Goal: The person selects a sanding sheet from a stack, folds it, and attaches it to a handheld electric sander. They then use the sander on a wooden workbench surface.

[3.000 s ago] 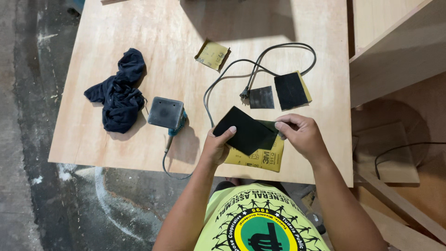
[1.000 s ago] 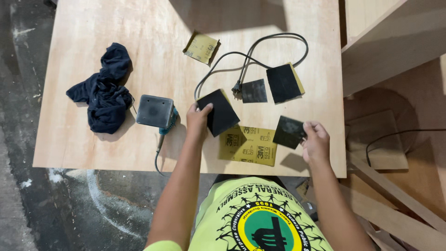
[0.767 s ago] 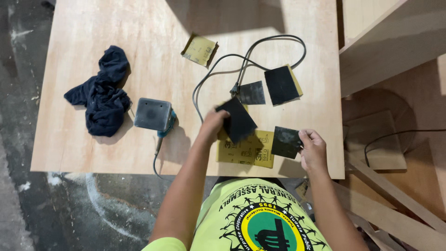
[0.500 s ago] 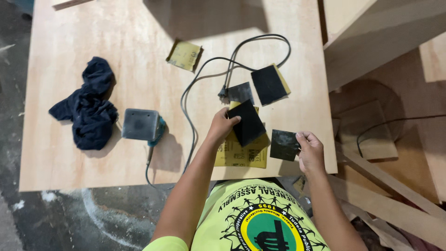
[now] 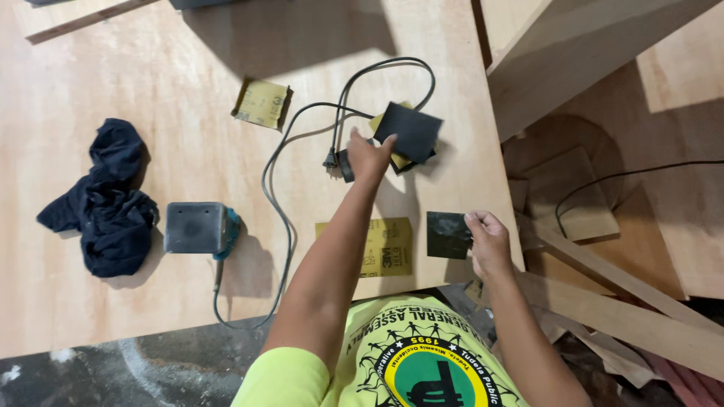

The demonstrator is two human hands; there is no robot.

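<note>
The left hand (image 5: 367, 157) reaches across the plywood counter (image 5: 151, 98) and pinches the near edge of a black sandpaper square (image 5: 409, 130), holding it on top of a small stack of similar dark and yellow-backed sheets (image 5: 400, 160) that lies just right of the sander's plug (image 5: 330, 160). The right hand (image 5: 486, 240) rests at the counter's near right corner, fingers closed on the edge of a second dark square (image 5: 448, 234), which lies flat on the wood.

Taking the small grey palm sander (image 5: 195, 227) as landmark: its cord (image 5: 279, 173) loops away to the right and up toward the stack; a yellow sheet (image 5: 381, 246) lies face-down to its right, between the two forearms; another yellow piece (image 5: 262, 103) sits beyond it, well apart; a crumpled dark blue cloth (image 5: 105, 203) lies just to its left.

Judging from how things lie, the sorting of cut pieces looks partly done: one square is landing on the pile, one is in the right hand's grip near the edge, and the two yellow sheets lie apart from the pile. The sander stands untouched, with no paper visibly fitted to it.
</note>
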